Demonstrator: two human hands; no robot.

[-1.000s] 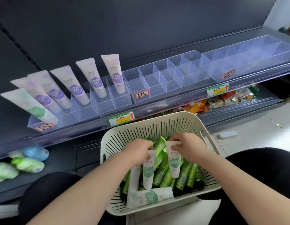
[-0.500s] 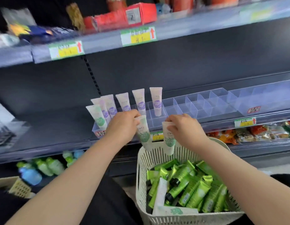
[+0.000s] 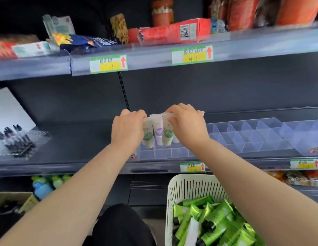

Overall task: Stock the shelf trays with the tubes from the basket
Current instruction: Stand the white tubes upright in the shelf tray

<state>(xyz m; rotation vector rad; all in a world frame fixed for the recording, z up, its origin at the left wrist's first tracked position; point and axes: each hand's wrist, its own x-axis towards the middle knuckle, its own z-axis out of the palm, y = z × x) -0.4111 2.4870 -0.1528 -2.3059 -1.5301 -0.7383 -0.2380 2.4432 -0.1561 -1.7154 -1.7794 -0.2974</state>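
Observation:
My left hand holds a white tube with a green label by its top, cap down over the clear divided tray on the middle shelf. My right hand pinches a second green-label white tube the same way. Between them stands a purple-label tube in the tray. Other tubes in the tray are hidden behind my hands. The white slotted basket at lower right holds several green tubes and a white tube.
A further clear tray continues to the right. The upper shelf overhangs with boxes, jars and price tags. A clear rack of dark small bottles stands at left. Bottles sit on the lower shelf, and a cardboard box stands below it at left.
Both hands lifted a green-label tube each out of the basket and carried them up and forward to the tray. The camera view tilted upward toward the shelves.

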